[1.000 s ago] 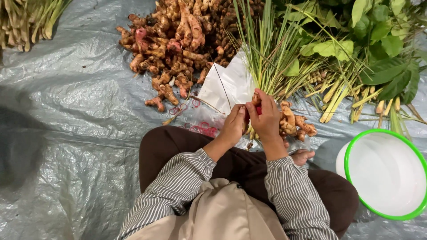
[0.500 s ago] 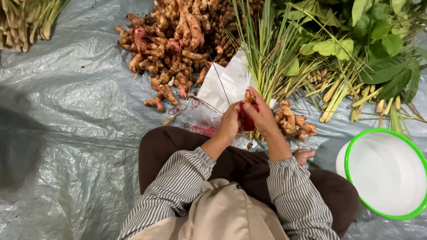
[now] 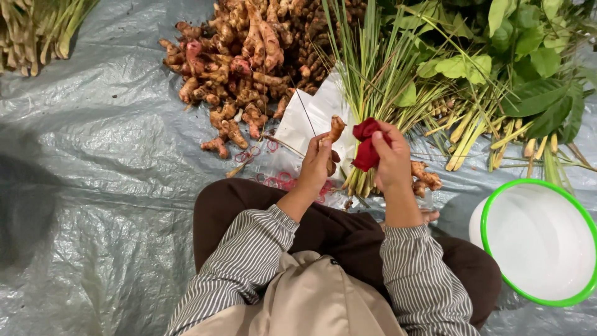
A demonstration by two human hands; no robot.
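My left hand [image 3: 318, 163] holds a small brown root piece [image 3: 336, 127] up in front of me. My right hand [image 3: 392, 155] grips a crumpled red cloth [image 3: 365, 146] right beside that root. Both hands hover over a bundle of lemongrass stalks [image 3: 373, 93] and a white plastic bag [image 3: 311, 121] lying on the grey plastic sheet [image 3: 93, 186]. A few more root pieces [image 3: 426, 175] lie just right of my right wrist. My striped sleeves and brown trousers fill the lower middle.
A big pile of ginger-like roots [image 3: 249, 56] lies at the top centre. Green leafy branches [image 3: 516, 62] spread at the top right. A white bowl with a green rim [image 3: 538, 239] stands at the right. Red rubber bands [image 3: 273, 180] lie near my knee. More stalks [image 3: 37, 31] sit top left.
My hands have parted a little; the red cloth now shows fully in my right hand and the root piece is lifted clear in my left.
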